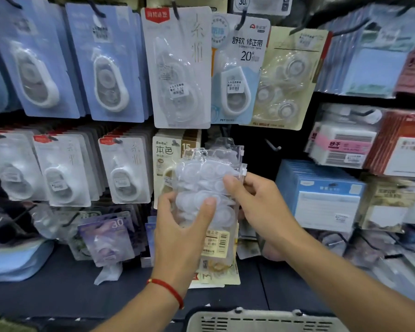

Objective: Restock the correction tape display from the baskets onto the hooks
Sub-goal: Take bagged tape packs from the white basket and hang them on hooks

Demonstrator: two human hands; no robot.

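While both hands grip it, correction tape pack (209,185) sits between.

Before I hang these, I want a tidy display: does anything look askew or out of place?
Yes. One empty hook sits bare right of the held stack of blister packs. Lower left, a purple pack hangs tilted, and a crumpled clear wrapper lies on the shelf below.

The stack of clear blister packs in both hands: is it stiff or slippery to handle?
The stack of clear blister packs is probably slippery: glossy plastic, and the packs look fanned unevenly. Likely fairly stiff, since the tops stand upright above the left hand and right hand. Probably light: mostly hollow bubbles.
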